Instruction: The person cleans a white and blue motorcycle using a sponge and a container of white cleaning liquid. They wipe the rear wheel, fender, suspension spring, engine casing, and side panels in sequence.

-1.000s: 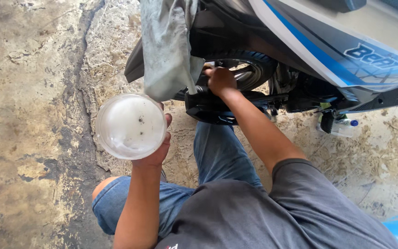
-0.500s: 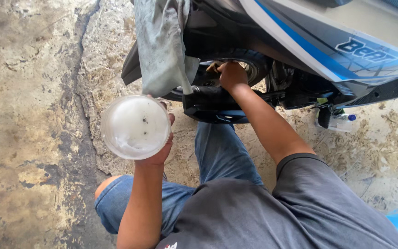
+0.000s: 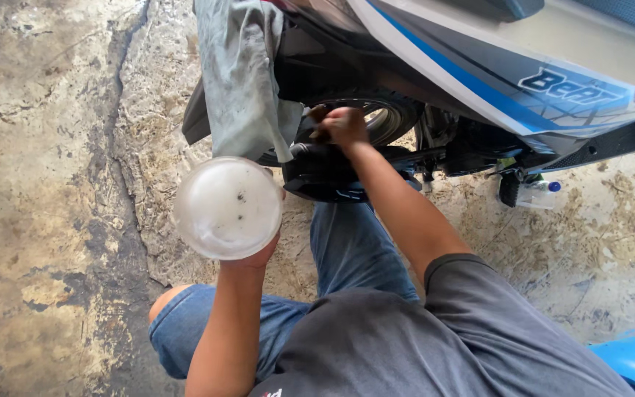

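Clear cup (image 3: 228,207) — left hand (image 3: 259,254)

The round container (image 3: 228,208) is cloudy white, half clear, with a few small dark specks inside. The cloth (image 3: 240,77) hanging over the scooter is grey-green and faded. The scooter panel (image 3: 479,55) is white and pale grey with a bright blue stripe — and some blue line pattern near its right end. The tyre (image 3: 387,117) and the engine cover (image 3: 325,173) are black. The jeans (image 3: 347,250) are blue, the shirt (image 3: 406,338) dark grey. The concrete floor (image 3: 45,198) is beige-brown with dark stains and one dark crack.
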